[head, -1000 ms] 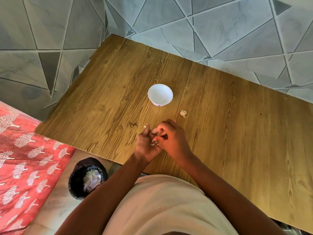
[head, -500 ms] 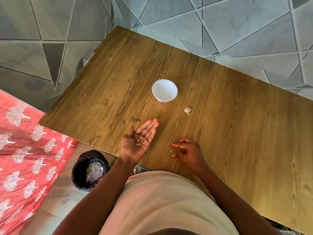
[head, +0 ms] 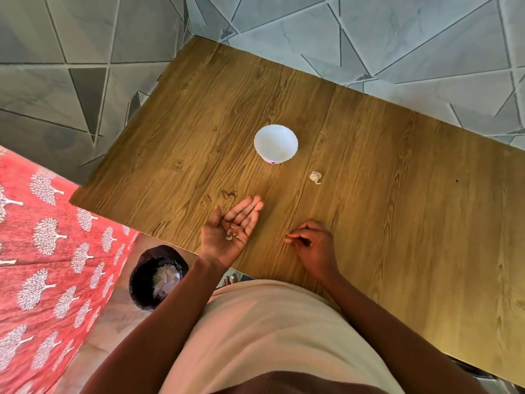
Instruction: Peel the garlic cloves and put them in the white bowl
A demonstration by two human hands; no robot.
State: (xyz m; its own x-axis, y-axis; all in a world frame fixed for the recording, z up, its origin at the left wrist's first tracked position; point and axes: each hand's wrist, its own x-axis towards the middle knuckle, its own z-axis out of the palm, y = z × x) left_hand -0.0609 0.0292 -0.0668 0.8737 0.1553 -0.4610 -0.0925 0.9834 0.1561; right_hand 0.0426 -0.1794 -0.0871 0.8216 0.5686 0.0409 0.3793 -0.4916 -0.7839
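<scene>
The wooden tabletop (head: 397, 223) fills most of the view, and grey tiles with triangle lines (head: 369, 38) lie behind it and to its left. At the left side there is a red cloth with white tree prints (head: 42, 265). The person stands at the near edge of the tabletop in a cream garment (head: 270, 336), and both bare forearms reach forward over the wood. On the floor, between the red cloth and the person, stands a small black bin (head: 157, 277) with pale scraps inside. The white bowl (head: 275, 143) stands upright near the middle of the tabletop, well apart from both hands; what it holds I cannot tell for sure. The left hand (head: 230, 231) is turned palm up just above the near edge, with the fingers straight and released, and it carries some small pale pieces of garlic skin (head: 230, 234) in the palm. The right hand (head: 312, 245) rests on the tabletop to the right of it, fingers curled, and the thumb and fingertips seem to pinch something very small; it is too small to say what it is. One garlic clove (head: 315, 177), not peeled, lies on the wood just to the right of the bowl and a little nearer to the person, touching nothing.
</scene>
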